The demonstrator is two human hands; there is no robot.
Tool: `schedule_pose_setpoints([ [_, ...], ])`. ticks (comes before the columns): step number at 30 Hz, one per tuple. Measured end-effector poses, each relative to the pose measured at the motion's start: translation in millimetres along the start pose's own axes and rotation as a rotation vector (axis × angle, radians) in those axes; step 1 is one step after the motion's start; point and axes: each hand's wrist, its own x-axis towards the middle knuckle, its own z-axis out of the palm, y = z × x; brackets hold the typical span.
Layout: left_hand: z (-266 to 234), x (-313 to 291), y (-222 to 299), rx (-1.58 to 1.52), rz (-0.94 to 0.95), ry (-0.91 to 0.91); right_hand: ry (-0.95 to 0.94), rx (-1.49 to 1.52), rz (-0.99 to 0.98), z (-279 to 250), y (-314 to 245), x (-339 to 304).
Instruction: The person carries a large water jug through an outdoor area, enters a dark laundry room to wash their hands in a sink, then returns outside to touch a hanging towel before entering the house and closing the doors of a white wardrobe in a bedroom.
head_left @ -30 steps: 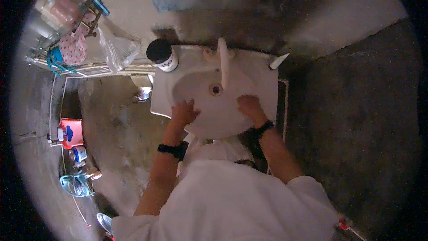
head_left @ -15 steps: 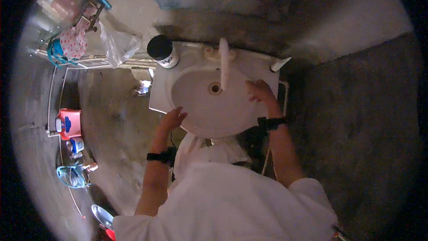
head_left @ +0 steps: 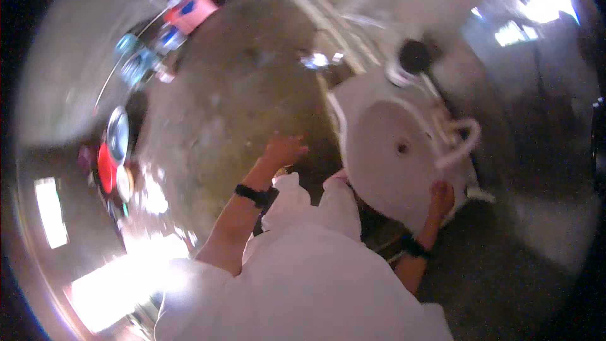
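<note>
White sink [head_left: 379, 167] nr R hand [head_left: 441, 196]; L hand [head_left: 284, 150] part-spread

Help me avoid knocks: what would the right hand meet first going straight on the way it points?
Probably the white faucet spout, just ahead of the right hand in the picture; their heights are unclear, so it might pass underneath instead.

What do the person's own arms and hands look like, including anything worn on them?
The left hand and right hand wear no gloves. A left black band and a right black band circle the wrists, the left one carrying a dark block. The white top has short sleeves.
</note>
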Motion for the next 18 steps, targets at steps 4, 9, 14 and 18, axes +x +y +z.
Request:
schedule_pose_setpoints([
  [4, 26.3, -41.0, -85.3, -0.190, 0.214, 0.214, -0.367, -0.348, 0.168, 79.7, -36.3, -65.2],
  [9, 71.9, -117.6, -160.2, -0.561, -0.063, 0.528, -1.347, -0.965, -0.324, 213.7, -100.4, -129.9],
  [14, 52.7, -159.8, -220.3, -0.350, -0.514, 0.155, -1.668, -0.391, 0.071, 327.9, -109.1, -161.0],
  [18, 83.3, -217.3, -259.3, -0.514, -0.744, 0.431, -1.583, -0.348, 0.544, 416.9, -75.6, -154.8],
])
